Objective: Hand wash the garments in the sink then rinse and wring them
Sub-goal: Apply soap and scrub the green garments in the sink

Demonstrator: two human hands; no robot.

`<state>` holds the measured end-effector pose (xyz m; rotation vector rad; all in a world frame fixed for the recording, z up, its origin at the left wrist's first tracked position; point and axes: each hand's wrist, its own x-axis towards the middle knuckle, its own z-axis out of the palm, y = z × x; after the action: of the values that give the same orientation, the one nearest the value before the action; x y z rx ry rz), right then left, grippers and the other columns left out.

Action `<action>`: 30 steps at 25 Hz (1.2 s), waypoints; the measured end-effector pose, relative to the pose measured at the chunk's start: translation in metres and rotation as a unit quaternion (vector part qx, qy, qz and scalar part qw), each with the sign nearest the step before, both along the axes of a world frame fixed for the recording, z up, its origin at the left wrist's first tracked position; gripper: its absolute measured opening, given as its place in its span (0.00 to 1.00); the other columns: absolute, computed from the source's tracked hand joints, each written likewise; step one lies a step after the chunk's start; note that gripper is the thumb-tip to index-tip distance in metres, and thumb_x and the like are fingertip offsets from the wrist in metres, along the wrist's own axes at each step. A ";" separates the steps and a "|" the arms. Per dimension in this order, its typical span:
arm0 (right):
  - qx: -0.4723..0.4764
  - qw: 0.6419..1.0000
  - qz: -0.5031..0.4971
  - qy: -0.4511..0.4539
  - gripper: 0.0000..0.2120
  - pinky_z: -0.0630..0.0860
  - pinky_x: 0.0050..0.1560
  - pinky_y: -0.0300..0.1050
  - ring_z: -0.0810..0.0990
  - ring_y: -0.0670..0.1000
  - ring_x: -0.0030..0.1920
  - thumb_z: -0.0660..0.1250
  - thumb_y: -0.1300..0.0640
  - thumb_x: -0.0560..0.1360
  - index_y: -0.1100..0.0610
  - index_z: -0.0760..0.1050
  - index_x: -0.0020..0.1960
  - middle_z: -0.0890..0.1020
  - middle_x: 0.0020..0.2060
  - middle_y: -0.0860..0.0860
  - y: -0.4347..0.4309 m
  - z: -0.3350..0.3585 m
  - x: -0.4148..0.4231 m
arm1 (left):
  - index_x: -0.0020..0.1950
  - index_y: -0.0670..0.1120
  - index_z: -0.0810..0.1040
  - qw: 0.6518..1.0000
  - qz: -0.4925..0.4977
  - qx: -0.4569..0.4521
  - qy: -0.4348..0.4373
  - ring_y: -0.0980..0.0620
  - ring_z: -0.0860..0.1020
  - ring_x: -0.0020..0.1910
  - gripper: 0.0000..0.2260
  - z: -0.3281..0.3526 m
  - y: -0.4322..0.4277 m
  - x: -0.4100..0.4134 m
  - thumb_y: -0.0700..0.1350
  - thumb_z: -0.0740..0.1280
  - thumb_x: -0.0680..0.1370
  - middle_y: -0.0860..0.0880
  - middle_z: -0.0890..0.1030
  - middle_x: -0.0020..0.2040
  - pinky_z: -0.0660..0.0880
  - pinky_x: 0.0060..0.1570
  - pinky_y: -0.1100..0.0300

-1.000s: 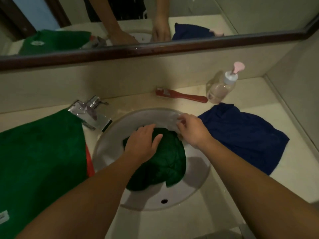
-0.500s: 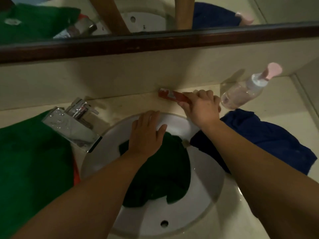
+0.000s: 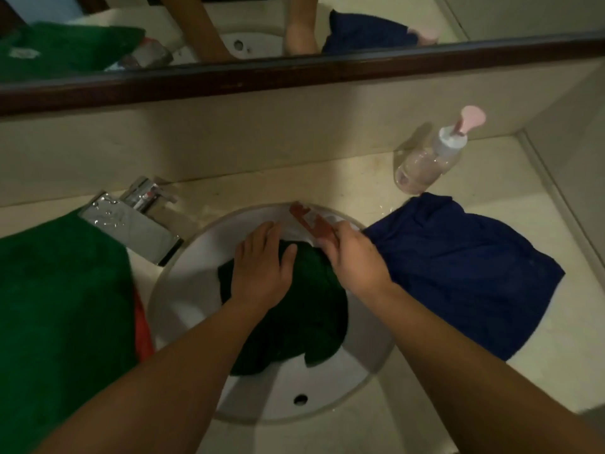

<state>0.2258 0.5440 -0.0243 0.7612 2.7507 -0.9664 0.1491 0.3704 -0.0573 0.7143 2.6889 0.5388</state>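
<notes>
The red brush [image 3: 311, 221] has left the back of the surface [image 3: 327, 185] and now hangs over the sink [image 3: 183, 290] at its twelve o'clock rim, the fingers of the right hand [image 3: 353, 257] clamped on its handle. The left hand [image 3: 262, 267] lies flat, fingers straight and close together, pinning a green garment [image 3: 294, 322] bunched in the middle of the basin. The cloth looks wet, so probably heavy, limp and apt to slide on the glazed bowl. It is best held down beside the patch being scrubbed and gathered by the fistful when lifted. A blue garment [image 3: 458, 273] waits on the surface at three o'clock, with a pump bottle [image 3: 429, 158] at one o'clock and the tap [image 3: 131, 221] at ten o'clock.
</notes>
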 end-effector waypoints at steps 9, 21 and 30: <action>-0.058 0.986 0.031 -0.151 0.23 0.78 0.60 0.57 0.81 0.60 0.56 0.56 0.44 0.86 0.37 0.59 0.80 0.82 0.58 0.57 -0.060 -0.075 0.061 | 0.84 0.53 0.42 0.982 -0.079 -0.150 -0.079 0.44 0.48 0.82 0.36 -0.086 -0.083 0.054 0.66 0.34 0.78 0.45 0.45 0.84 0.45 0.79 0.45; -0.043 0.989 0.116 -0.080 0.27 0.81 0.55 0.60 0.84 0.63 0.52 0.51 0.43 0.86 0.22 0.43 0.76 0.83 0.58 0.59 -0.076 -0.103 0.024 | 0.82 0.47 0.34 0.981 -0.087 -0.172 -0.015 0.49 0.36 0.81 0.31 -0.117 -0.080 0.017 0.59 0.35 0.81 0.47 0.35 0.82 0.33 0.77 0.49; -0.062 0.992 0.085 -0.068 0.22 0.82 0.54 0.57 0.84 0.58 0.46 0.46 0.35 0.84 0.26 0.55 0.77 0.85 0.52 0.58 -0.094 -0.096 0.020 | 0.81 0.48 0.33 0.978 -0.072 -0.196 -0.015 0.47 0.35 0.81 0.29 -0.116 -0.088 0.020 0.58 0.35 0.83 0.49 0.34 0.82 0.34 0.77 0.48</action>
<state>0.2457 0.4497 -0.1202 0.5424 2.5621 -0.9983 0.1694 0.2824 -0.1728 0.7676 2.5722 -0.0205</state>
